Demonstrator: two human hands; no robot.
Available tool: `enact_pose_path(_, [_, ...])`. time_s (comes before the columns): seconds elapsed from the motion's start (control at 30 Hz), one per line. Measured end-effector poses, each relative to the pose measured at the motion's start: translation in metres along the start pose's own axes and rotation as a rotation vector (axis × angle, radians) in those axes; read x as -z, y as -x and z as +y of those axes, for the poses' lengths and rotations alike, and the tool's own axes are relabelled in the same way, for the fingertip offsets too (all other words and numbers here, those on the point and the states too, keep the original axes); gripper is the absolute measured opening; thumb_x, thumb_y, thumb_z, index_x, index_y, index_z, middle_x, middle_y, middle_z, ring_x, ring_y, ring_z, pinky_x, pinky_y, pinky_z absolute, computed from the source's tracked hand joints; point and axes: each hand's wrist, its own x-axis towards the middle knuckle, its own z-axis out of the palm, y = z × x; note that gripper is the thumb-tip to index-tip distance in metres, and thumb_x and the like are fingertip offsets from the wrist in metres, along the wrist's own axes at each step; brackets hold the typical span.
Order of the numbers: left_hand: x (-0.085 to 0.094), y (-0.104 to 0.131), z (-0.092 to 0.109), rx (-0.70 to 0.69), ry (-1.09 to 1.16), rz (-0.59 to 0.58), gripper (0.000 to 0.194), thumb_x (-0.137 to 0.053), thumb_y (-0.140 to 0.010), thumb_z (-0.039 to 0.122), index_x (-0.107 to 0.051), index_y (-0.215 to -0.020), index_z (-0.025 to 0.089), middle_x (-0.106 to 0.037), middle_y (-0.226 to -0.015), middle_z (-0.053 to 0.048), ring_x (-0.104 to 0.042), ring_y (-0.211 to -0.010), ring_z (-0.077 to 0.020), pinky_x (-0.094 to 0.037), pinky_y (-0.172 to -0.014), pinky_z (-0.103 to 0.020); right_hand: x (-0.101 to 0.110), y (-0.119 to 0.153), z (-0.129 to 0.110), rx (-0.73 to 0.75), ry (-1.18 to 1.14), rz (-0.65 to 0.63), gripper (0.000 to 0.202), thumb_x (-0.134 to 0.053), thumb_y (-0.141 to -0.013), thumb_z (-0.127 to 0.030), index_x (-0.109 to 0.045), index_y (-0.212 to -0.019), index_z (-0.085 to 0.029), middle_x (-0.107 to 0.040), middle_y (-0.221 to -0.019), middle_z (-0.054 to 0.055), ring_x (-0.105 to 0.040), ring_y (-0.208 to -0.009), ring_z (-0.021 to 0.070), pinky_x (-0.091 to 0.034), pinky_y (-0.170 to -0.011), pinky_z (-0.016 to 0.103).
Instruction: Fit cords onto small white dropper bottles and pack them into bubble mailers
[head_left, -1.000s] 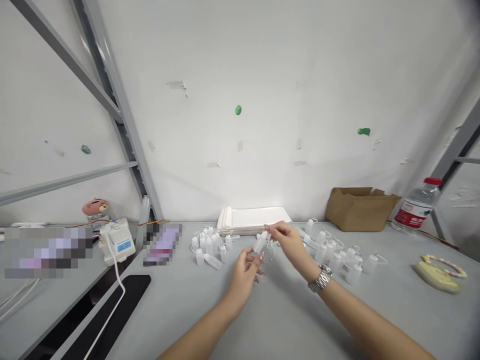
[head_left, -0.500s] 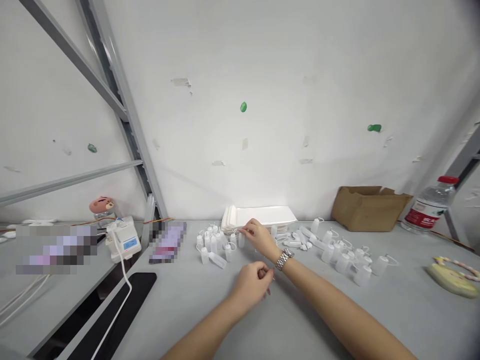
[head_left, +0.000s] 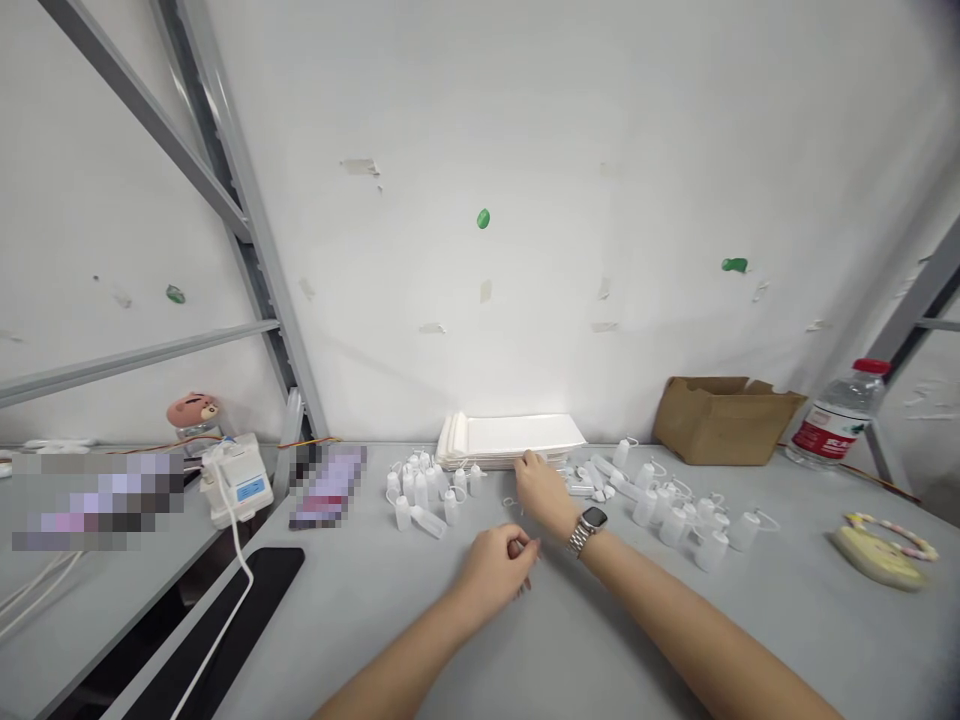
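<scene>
My left hand [head_left: 495, 568] hovers over the middle of the grey table, its fingers curled together; what they hold, if anything, is too small to make out. Farther back, my right hand [head_left: 546, 495], with a watch on the wrist, reaches to the front of a stack of white trays [head_left: 525, 434]; its fingertips are partly hidden. Left of it stands a group of small white bottles [head_left: 421, 488] with looped caps, and one bottle [head_left: 428, 522] lies on its side. More bottles [head_left: 673, 526] stand to the right, with loose bottles and caps [head_left: 601, 484] lying between.
A brown cardboard box [head_left: 724, 425] and a large water bottle [head_left: 834, 420] stand at the back right. A yellow pouch [head_left: 877, 558] lies at the far right. On the left are a blurred phone [head_left: 328, 488], a white device [head_left: 236, 480] with a cable, and a black strip [head_left: 225, 640].
My right hand has moved right, away from the left group of bottles, and its watch face now shows. My left hand stays nearly in place. The view has shifted slightly.
</scene>
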Motion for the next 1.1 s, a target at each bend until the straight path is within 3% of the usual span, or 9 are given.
enact_pose_path(0.2, [0.000,0.000,0.001,-0.005,-0.013,-0.005,0.029,-0.044,-0.076,0.040,-0.058,-0.066,0.016,-0.055,-0.047,0.002,-0.047,-0.038,-0.0099,-0.037,-0.044,-0.020,-0.006,0.001,-0.004,0.023,0.043,-0.031,0.025,-0.039,-0.076,0.002,-0.056,-0.090,-0.008,-0.057,-0.091,0.016,-0.051,-0.087,0.0248,-0.039,-0.067,0.031])
enact_pose_path(0.37, [0.000,0.000,0.001,-0.012,-0.036,0.014,0.027,-0.043,-0.077,0.039,-0.056,-0.068,0.017,-0.053,-0.047,0.003,-0.047,-0.038,-0.0100,-0.036,-0.043,-0.020,0.002,0.004,-0.001,0.091,-0.007,-0.049,0.024,-0.043,-0.078,-0.006,-0.056,-0.097,-0.014,-0.057,-0.097,0.009,-0.050,-0.090,0.0191,-0.037,-0.074,0.026])
enact_pose_path(0.53, [0.002,0.001,0.000,-0.013,-0.064,0.036,0.025,-0.042,-0.077,0.037,-0.057,-0.073,0.018,-0.053,-0.049,0.004,-0.048,-0.041,-0.0108,-0.034,-0.043,-0.020,0.022,0.025,0.027,-0.050,0.046,0.030,0.028,-0.041,-0.077,-0.004,-0.054,-0.101,-0.012,-0.055,-0.100,0.012,-0.047,-0.094,0.0225,-0.033,-0.078,0.030])
enact_pose_path(0.63, [0.005,0.002,0.002,-0.022,-0.097,0.072,0.025,-0.043,-0.077,0.038,-0.059,-0.073,0.019,-0.053,-0.051,0.003,-0.049,-0.045,-0.0117,-0.033,-0.046,-0.021,0.028,0.037,0.049,-0.172,0.079,-0.031,0.026,-0.039,-0.077,-0.004,-0.058,-0.094,-0.010,-0.057,-0.095,0.015,-0.048,-0.094,0.0256,-0.033,-0.076,0.033])
enact_pose_path(0.77, [0.009,0.000,0.000,-0.043,-0.141,0.166,0.023,-0.045,-0.075,0.036,-0.061,-0.080,0.019,-0.055,-0.061,0.001,-0.050,-0.055,-0.0135,-0.034,-0.053,-0.022,0.024,0.044,0.066,-0.160,0.025,-0.098,0.028,-0.043,-0.075,-0.005,-0.061,-0.095,-0.012,-0.060,-0.096,0.012,-0.051,-0.095,0.0243,-0.033,-0.076,0.031])
enact_pose_path(0.9, [0.012,-0.004,-0.005,-0.073,-0.136,0.271,0.030,-0.045,-0.075,0.034,-0.058,-0.097,0.019,-0.055,-0.078,-0.002,-0.051,-0.065,-0.0151,-0.038,-0.063,-0.026,0.021,0.045,0.070,-0.135,-0.052,-0.115,0.023,-0.048,-0.074,-0.010,-0.062,-0.093,-0.013,-0.061,-0.096,0.012,-0.053,-0.093,0.0228,-0.034,-0.077,0.030])
enact_pose_path(1.0, [0.014,-0.006,-0.005,-0.090,-0.097,0.303,0.033,-0.046,-0.075,0.036,-0.058,-0.100,0.018,-0.054,-0.083,-0.003,-0.052,-0.067,-0.0147,-0.040,-0.068,-0.027,0.027,0.044,0.068,-0.138,-0.110,-0.092,0.019,-0.050,-0.075,-0.012,-0.063,-0.089,-0.012,-0.062,-0.094,0.013,-0.053,-0.093,0.0241,-0.035,-0.079,0.033])
enact_pose_path(1.1, [0.014,-0.007,-0.003,-0.087,-0.026,0.292,0.041,-0.045,-0.076,0.043,-0.059,-0.102,0.016,-0.055,-0.085,-0.004,-0.054,-0.068,-0.0148,-0.042,-0.062,-0.025,0.034,0.045,0.056,-0.149,-0.227,-0.056,0.018,-0.049,-0.079,-0.019,-0.061,-0.091,-0.013,-0.063,-0.093,0.010,-0.056,-0.089,0.0213,-0.038,-0.077,0.031])
